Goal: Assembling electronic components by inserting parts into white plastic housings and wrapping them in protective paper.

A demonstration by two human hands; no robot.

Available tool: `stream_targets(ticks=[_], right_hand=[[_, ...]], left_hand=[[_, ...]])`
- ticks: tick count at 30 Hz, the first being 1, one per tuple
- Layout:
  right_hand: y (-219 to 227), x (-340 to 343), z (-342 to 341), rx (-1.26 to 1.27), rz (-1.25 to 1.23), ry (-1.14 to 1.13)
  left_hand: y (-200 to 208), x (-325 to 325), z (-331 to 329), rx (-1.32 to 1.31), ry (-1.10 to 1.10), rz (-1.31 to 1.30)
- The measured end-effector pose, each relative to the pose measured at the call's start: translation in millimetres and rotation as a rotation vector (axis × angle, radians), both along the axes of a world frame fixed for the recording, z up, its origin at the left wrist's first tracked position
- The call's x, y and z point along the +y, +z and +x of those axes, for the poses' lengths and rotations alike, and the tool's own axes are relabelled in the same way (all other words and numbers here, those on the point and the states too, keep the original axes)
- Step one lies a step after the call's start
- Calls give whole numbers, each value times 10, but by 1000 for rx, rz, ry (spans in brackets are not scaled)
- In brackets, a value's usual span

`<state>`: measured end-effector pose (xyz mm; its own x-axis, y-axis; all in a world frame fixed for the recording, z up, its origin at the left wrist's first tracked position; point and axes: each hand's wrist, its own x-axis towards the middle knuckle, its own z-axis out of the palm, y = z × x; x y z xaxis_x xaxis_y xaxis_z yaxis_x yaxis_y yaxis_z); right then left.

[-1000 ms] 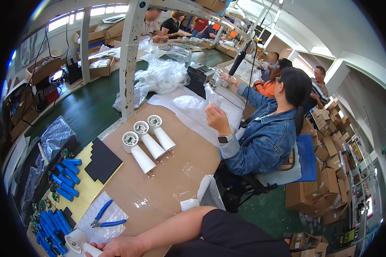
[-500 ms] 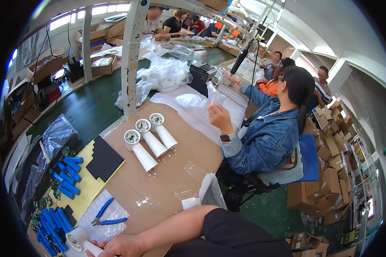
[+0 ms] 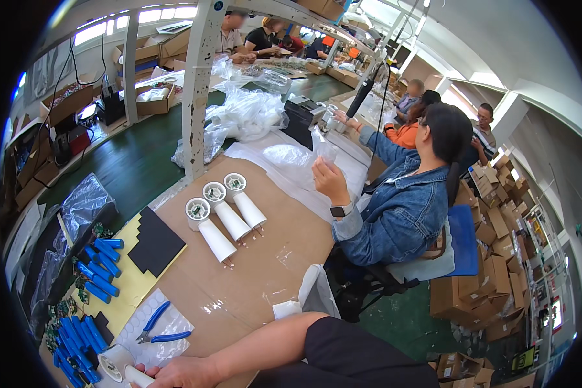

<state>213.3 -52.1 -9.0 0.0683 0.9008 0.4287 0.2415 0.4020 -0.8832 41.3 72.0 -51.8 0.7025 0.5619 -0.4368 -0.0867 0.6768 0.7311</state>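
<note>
At the lower left edge my right hand [image 3: 186, 372] has its fingers wrapped round a white tapered tube [image 3: 138, 376]. A round white cap [image 3: 115, 363] is against the tube's far end. My left hand does not show. Just beyond my right hand, blue-handled side cutters [image 3: 154, 318] lie with their handles spread on a clear plastic sheet [image 3: 176, 309]. To its left sits a cluster of blue cylindrical cells [image 3: 77, 339] with green circuit boards. Three white tapered tubes, among them the nearest tube [image 3: 216, 241], lie on the cardboard farther off, each with a round head holding a board.
Brown cardboard [image 3: 252, 278] covers the bench. A black stepped foam piece [image 3: 155, 242] lies on yellow sheet beside more blue cells [image 3: 100, 268]. A white post [image 3: 199, 90] rises at the bench's far edge. A co-worker in a denim jacket [image 3: 407, 207] sits to the right, near clear bags.
My right hand and the tube have stayed nearly in place. The view has shifted slightly. People in the background have moved a little.
</note>
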Motion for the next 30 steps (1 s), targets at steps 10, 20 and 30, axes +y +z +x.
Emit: stream_targets(ticks=[10, 20, 30], right_hand=[[5, -1, -8, -11, 7, -7], [-37, -3, -25, -27, 51, -37], [-152, 58, -41, -60, -76, -27]], left_hand=[[7, -9, -2, 26, 17, -26], [-36, -24, 35, 18, 44, -60], [-78, 9, 37, -149, -8, 44]])
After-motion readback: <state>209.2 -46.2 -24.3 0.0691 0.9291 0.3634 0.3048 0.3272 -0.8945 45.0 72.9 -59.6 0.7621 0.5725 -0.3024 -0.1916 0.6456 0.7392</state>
